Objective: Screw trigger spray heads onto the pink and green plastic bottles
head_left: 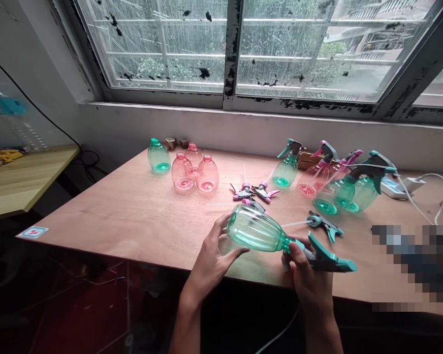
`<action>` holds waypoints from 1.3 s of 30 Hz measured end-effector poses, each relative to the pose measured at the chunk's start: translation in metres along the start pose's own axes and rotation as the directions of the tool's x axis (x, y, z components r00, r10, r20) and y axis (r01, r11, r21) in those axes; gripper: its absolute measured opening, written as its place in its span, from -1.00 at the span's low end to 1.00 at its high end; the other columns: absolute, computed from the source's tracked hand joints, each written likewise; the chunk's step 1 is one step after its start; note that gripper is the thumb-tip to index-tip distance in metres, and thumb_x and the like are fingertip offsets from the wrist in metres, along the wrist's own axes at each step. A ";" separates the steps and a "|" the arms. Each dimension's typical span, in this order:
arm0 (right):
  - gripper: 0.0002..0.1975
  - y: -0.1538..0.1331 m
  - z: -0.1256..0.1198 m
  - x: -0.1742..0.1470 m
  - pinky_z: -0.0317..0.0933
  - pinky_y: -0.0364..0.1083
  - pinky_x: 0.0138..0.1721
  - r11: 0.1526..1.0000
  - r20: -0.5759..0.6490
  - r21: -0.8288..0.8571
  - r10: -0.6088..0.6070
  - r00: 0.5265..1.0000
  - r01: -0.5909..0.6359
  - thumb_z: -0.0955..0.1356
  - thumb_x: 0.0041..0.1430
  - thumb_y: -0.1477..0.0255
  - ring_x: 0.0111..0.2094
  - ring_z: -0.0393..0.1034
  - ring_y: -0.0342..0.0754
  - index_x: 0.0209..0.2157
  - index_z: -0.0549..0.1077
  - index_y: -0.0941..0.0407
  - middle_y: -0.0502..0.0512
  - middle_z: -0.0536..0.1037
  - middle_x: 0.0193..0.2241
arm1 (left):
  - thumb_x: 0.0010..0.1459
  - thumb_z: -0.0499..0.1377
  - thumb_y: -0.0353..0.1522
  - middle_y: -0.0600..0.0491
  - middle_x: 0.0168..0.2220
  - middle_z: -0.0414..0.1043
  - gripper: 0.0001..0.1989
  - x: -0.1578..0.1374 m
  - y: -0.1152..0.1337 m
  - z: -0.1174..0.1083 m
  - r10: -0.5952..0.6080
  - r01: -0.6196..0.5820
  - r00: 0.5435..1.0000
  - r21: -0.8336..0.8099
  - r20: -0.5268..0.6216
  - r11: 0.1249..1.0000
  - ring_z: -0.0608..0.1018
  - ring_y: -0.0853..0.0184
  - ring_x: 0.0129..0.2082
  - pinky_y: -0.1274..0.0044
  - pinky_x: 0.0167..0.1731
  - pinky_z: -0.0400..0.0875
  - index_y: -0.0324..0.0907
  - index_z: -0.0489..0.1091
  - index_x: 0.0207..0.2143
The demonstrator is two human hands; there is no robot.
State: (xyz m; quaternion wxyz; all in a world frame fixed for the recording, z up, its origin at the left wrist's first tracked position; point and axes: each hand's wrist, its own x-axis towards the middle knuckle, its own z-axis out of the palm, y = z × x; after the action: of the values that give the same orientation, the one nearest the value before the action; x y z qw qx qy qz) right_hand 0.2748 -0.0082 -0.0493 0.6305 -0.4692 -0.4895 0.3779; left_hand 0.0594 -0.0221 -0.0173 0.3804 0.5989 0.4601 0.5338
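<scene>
A clear green spray bottle [256, 228] lies tilted on its side in the air above the table's front edge, its green trigger sprayer [327, 255] on the neck and pointing right. My left hand [214, 250] cups the base end, fingers behind it and thumb below. At the collar, my right hand [304, 265] pinches the sprayer where it meets the neck. Just beyond the bottle rests a loose green sprayer head [325, 225] with its tube pointing left. Loose pink sprayer heads [265, 191] lie behind the held bottle, one partly hidden by it.
Three open pink bottles [207, 174] and one open green bottle [158, 156] stand at the back left. Several bottles with sprayers, including a green one [286, 167], stand at the back right. A power strip [396, 188] with white cables sits farther right. The window wall bounds the table [114, 211].
</scene>
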 end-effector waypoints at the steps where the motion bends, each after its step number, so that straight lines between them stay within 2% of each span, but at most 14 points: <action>1: -0.66 0.000 0.000 0.000 0.20 -0.11 -0.62 1.000 0.003 -0.005 0.006 1.000 -0.006 0.47 0.23 0.11 -0.65 0.33 -0.10 -0.26 0.52 0.11 -0.05 0.47 -0.61 | 0.15 0.43 -0.26 -0.03 0.31 0.34 -0.29 0.000 0.001 0.000 -0.008 0.008 1.000 -0.014 0.006 1.000 0.43 0.11 0.29 0.27 0.28 0.33 0.04 0.23 0.28; 4: -0.67 -0.004 0.002 -0.003 0.21 -0.11 -0.61 0.999 0.038 -0.044 0.013 0.999 -0.011 0.46 0.24 0.11 -0.66 0.32 -0.10 -0.28 0.50 0.11 -0.06 0.45 -0.63 | 0.11 0.44 -0.19 -0.09 0.31 0.32 -0.27 -0.002 0.003 -0.001 -0.061 0.061 0.998 -0.067 0.003 0.996 0.44 0.07 0.28 0.26 0.27 0.34 -0.01 0.20 0.25; 7: -0.67 -0.009 0.004 -0.006 0.19 -0.12 -0.62 0.997 0.064 -0.078 0.006 0.998 -0.001 0.45 0.24 0.11 -0.67 0.30 -0.10 -0.27 0.50 0.10 -0.09 0.42 -0.66 | 0.18 0.38 -0.11 -0.12 0.24 0.39 -0.37 -0.004 0.002 -0.001 -0.098 0.094 0.994 -0.087 -0.044 0.992 0.50 0.08 0.21 0.26 0.22 0.39 -0.07 0.24 0.19; 9: -0.67 -0.011 0.004 -0.006 0.20 -0.12 -0.62 0.996 0.067 -0.092 0.006 0.998 0.000 0.44 0.26 0.10 -0.67 0.30 -0.11 -0.26 0.51 0.10 -0.10 0.41 -0.67 | 0.22 0.35 -0.13 -0.10 0.19 0.43 -0.44 -0.003 0.001 -0.001 -0.097 0.093 0.994 -0.088 -0.047 0.992 0.52 0.10 0.19 0.28 0.21 0.39 -0.07 0.28 0.17; 12: -0.67 -0.009 0.002 -0.004 0.21 -0.12 -0.62 0.996 0.049 -0.086 0.000 0.999 0.005 0.45 0.25 0.11 -0.67 0.30 -0.11 -0.27 0.51 0.11 -0.08 0.44 -0.65 | 0.25 0.34 -0.22 -0.03 0.28 0.38 -0.47 0.000 0.001 -0.001 -0.046 0.046 0.999 -0.073 0.012 0.996 0.46 0.12 0.27 0.31 0.28 0.34 -0.01 0.32 0.24; 16: -0.67 -0.005 0.002 -0.001 0.21 -0.12 -0.65 0.999 -0.013 -0.044 0.010 1.000 -0.010 0.49 0.21 0.11 -0.66 0.33 -0.10 -0.28 0.52 0.11 -0.03 0.50 -0.60 | 0.24 0.36 -0.30 0.00 0.31 0.36 -0.43 0.003 0.001 -0.001 0.014 -0.013 1.000 -0.023 0.029 1.000 0.41 0.13 0.32 0.30 0.33 0.27 0.02 0.33 0.27; 22: -0.65 -0.004 0.003 -0.003 0.20 -0.13 -0.67 0.996 -0.041 0.004 0.089 0.995 -0.089 0.51 0.17 0.11 -0.65 0.33 -0.09 -0.26 0.55 0.12 -0.02 0.49 -0.60 | 0.14 0.43 -0.26 -0.03 0.23 0.43 -0.35 0.000 -0.003 0.000 -0.013 0.012 1.000 -0.017 -0.018 1.000 0.48 0.14 0.24 0.31 0.26 0.36 0.01 0.28 0.23; 25: -0.65 -0.003 0.002 -0.003 0.19 -0.14 -0.67 0.995 -0.056 0.029 0.092 0.994 -0.091 0.53 0.16 0.13 -0.66 0.33 -0.10 -0.25 0.57 0.13 -0.02 0.48 -0.63 | 0.11 0.46 -0.22 -0.05 0.22 0.42 -0.33 -0.003 -0.003 -0.001 -0.039 0.039 0.999 -0.044 -0.001 0.998 0.46 0.12 0.26 0.32 0.25 0.36 -0.02 0.27 0.20; 29: -0.66 0.000 0.002 -0.001 0.21 -0.13 -0.66 0.996 -0.027 0.060 0.075 0.997 -0.073 0.55 0.13 0.16 -0.66 0.33 -0.10 -0.25 0.59 0.15 -0.03 0.48 -0.64 | 0.28 0.30 -0.13 -0.11 0.29 0.35 -0.38 -0.002 -0.001 -0.002 -0.047 0.046 0.999 -0.061 -0.011 0.997 0.44 0.08 0.27 0.29 0.26 0.36 -0.05 0.25 0.31; 33: -0.66 -0.001 0.003 0.000 0.23 -0.14 -0.64 0.990 -0.048 0.109 0.091 0.995 -0.085 0.57 0.10 0.18 -0.65 0.34 -0.12 -0.26 0.60 0.15 -0.02 0.50 -0.60 | 0.35 0.23 -0.18 -0.05 0.34 0.27 -0.48 0.001 0.003 -0.003 -0.012 0.014 0.999 -0.057 0.035 0.998 0.40 0.08 0.32 0.34 0.25 0.37 0.01 0.33 0.31; 36: -0.65 -0.003 0.004 0.000 0.21 -0.16 -0.67 0.984 -0.075 0.140 0.119 0.990 -0.108 0.58 0.08 0.17 -0.65 0.34 -0.13 -0.27 0.59 0.15 -0.02 0.49 -0.60 | 0.31 0.28 -0.26 0.01 0.37 0.26 -0.46 0.001 0.005 -0.004 0.036 -0.035 0.998 -0.032 0.046 0.999 0.31 0.10 0.40 0.34 0.35 0.25 0.06 0.34 0.31; 39: -0.65 -0.006 0.005 -0.001 0.21 -0.18 -0.68 0.982 -0.082 0.144 0.133 0.988 -0.120 0.57 0.09 0.15 -0.66 0.33 -0.15 -0.33 0.57 0.14 -0.03 0.47 -0.59 | 0.30 0.30 -0.29 0.02 0.38 0.28 -0.41 -0.001 0.005 -0.005 0.033 -0.031 0.998 -0.034 0.054 0.999 0.28 0.13 0.42 0.29 0.40 0.16 0.08 0.29 0.34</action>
State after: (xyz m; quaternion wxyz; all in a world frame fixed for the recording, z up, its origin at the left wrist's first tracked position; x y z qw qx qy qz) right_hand 0.2695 -0.0093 -0.0433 0.6578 -0.4712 -0.4020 0.4286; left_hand 0.0554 -0.0248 -0.0120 0.3942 0.6142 0.4309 0.5307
